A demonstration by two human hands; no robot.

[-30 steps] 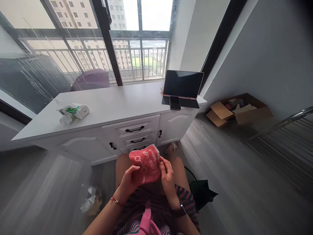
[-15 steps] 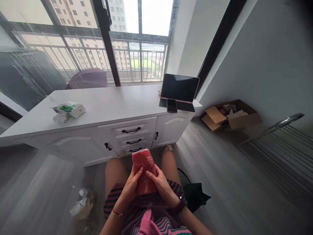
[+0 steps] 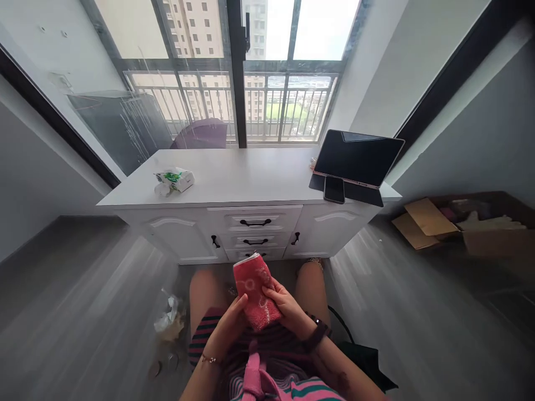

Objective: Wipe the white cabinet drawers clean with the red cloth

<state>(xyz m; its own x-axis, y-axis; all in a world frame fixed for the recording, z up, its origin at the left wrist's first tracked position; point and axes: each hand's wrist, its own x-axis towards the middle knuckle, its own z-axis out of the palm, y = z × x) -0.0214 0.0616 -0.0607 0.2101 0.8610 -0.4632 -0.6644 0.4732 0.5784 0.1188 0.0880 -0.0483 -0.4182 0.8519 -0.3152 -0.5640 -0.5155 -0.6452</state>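
Observation:
A folded red cloth with white patterning is held above my lap, between both hands. My left hand grips its lower left edge, thumb on the front face. On the right side, my right hand pinches the cloth with thumb and fingers. The cloth tilts slightly, its pale-edged top toward the white cabinet. The fingers behind the cloth are hidden.
On the cabinet top are a tissue pack, a propped tablet and a phone. An open cardboard box stands on the floor at right. A plastic bag lies at lower left, a dark green bag at lower right.
The view has turned left, so the cabinet appears farther right. The cloth has tilted and shows more white pattern. My left hand has moved lower on its edge.

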